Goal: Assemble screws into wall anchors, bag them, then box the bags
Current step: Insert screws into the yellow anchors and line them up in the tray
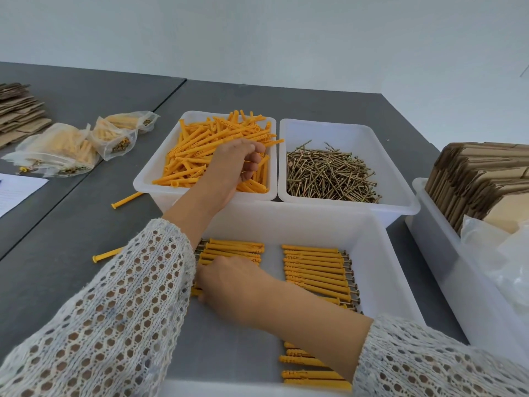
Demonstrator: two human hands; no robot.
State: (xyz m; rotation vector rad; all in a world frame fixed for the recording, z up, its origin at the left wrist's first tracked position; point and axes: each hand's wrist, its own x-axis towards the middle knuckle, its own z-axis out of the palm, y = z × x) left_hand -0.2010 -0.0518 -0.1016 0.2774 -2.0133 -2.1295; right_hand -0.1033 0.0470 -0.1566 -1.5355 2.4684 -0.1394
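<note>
Reaching into the anchor bin, the left hand curls its fingers down among the loose yellow anchors, though whether it actually grips one cannot be told. Just right of that bin sits the screw bin heaped with brass screws, and directly in front lies the near tray, where the right hand rests on the left row of assembled anchors, its fingertips hidden. Left of the anchor bin lie filled bags; flat cartons stand well to its right.
</note>
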